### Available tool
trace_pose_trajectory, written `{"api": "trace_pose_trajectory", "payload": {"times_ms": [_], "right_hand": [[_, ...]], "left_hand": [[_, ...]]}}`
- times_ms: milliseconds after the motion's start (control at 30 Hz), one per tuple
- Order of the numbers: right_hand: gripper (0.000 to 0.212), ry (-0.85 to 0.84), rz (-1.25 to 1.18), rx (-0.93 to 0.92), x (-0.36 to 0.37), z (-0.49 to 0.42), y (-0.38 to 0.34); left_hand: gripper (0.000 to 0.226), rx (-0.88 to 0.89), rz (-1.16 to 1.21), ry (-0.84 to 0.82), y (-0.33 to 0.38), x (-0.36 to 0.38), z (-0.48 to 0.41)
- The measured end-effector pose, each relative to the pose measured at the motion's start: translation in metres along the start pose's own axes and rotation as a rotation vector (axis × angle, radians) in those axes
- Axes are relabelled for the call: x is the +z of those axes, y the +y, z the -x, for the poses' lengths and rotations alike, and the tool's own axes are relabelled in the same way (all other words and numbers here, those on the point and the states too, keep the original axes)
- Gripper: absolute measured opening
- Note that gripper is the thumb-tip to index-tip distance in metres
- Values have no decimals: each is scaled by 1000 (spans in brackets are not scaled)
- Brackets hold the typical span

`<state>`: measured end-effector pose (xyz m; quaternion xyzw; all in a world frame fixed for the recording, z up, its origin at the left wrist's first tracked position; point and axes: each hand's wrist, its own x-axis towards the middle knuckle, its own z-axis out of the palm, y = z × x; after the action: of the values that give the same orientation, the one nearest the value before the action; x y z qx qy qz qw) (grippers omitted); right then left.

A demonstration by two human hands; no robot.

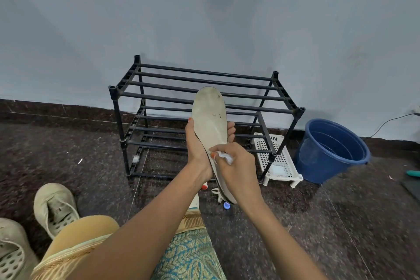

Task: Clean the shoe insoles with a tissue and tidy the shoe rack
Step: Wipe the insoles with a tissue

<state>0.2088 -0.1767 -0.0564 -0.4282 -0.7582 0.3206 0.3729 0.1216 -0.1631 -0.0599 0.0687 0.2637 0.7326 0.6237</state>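
Observation:
A pale, stained shoe insole (210, 113) stands upright in front of me, toe end up. My left hand (196, 145) grips it from the left side, fingertips showing past its right edge. My right hand (234, 166) presses a crumpled white tissue (225, 157) against the insole's lower half. Behind them stands a black two-tier shoe rack (245, 94) against the wall, with bare bars. Two beige shoes (54, 208) lie on the floor at the lower left, their perforated insides showing.
A blue bucket (334, 152) sits right of the rack. A white perforated plastic stand (276, 161) rests on the floor by the rack's right leg. A small blue cap (226, 205) lies under my hands. Dark granite floor all around; my knees fill the bottom.

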Motion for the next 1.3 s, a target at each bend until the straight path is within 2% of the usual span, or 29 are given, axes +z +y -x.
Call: {"api": "trace_pose_trajectory", "payload": {"times_ms": [200, 433, 700, 833, 1100, 1300], "right_hand": [[16, 32, 100, -51, -2, -9, -1], [13, -24, -27, 13, -1, 4, -5], [12, -11, -70, 58, -2, -1, -7], [14, -6, -61, 44, -1, -10, -11], [15, -120, -126, 23, -7, 2, -1], [22, -85, -145, 20, -7, 5, 0]], "left_hand": [[74, -36, -87, -33, 0, 1, 2], [73, -20, -1, -8, 1, 0, 0], [75, -64, -42, -35, 1, -1, 0], [77, -89, -109, -43, 1, -1, 2], [74, -98, -18, -17, 3, -2, 1], [75, -89, -36, -21, 2, -2, -1]]}}
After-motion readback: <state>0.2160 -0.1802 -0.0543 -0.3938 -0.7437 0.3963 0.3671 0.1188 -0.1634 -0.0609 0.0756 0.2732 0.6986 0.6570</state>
